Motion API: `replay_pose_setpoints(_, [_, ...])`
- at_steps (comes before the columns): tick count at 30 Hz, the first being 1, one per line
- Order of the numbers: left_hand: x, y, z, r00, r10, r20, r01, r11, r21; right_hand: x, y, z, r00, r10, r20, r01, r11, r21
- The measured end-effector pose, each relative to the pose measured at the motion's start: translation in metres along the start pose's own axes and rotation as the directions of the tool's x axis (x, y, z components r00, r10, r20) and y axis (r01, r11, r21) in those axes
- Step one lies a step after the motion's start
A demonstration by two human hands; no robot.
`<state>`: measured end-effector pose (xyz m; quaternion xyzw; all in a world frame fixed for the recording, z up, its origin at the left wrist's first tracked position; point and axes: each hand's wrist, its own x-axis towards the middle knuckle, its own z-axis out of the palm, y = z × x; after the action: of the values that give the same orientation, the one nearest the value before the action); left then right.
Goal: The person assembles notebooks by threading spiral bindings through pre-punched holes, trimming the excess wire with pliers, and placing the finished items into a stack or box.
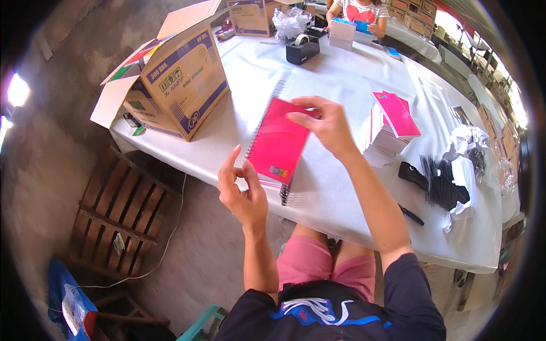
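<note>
- Pink spiral notebook (280,139), lying aslant by the table's near edge, left of its middle, cover up, wire coil (263,117) along its left side. More page edges and coils show beneath it; whether it is lifted clear of them is hard to tell.
- Right hand (325,124): thumb and forefinger appear to pinch the notebook's far right corner.
- Left hand (243,190): just beside the coil's near end, fingers loosely curled and apart, forefinger raised, holding nothing. Contact with the notebook cannot be made out.
- Step in hand, as a judgement: positioning or checking this single notebook. The next move would call for a steady right pinch and light left fingertips that avoid snagging the wire.
- Toward the right edge of the white table (244,68): a stack of notebooks (388,142) with pink covers on top, then loose black coils (441,184) beside crumpled wrapping (469,139).
- At the left corner: an open cardboard box (185,85).
- Near the far edge: a black tape dispenser (302,51) and a co-worker (364,12) behind another stack (342,37).
</note>
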<state>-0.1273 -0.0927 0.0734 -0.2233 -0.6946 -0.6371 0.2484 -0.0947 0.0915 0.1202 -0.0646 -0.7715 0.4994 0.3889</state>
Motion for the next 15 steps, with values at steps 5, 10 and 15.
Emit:
replay_pose_setpoints(5, [0.004, -0.051, 0.007, 0.992, -0.059, 0.114, 0.027, 0.964, 0.264, 0.007, 0.071, 0.018, 0.987, 0.12, 0.109, -0.067, 0.914, -0.401])
replay_pose_setpoints(10, [-0.008, -0.058, 0.033, 0.972, -0.191, 0.137, 0.221, 0.94, -0.258, -0.002, 0.084, 0.037, 0.99, 0.144, 0.012, -0.139, 0.973, -0.185])
replay_pose_setpoints(15, [-0.021, -0.072, 0.059, 0.971, -0.238, -0.021, 0.198, 0.853, -0.483, -0.013, 0.075, 0.06, 0.958, 0.279, -0.065, -0.275, 0.96, 0.055])
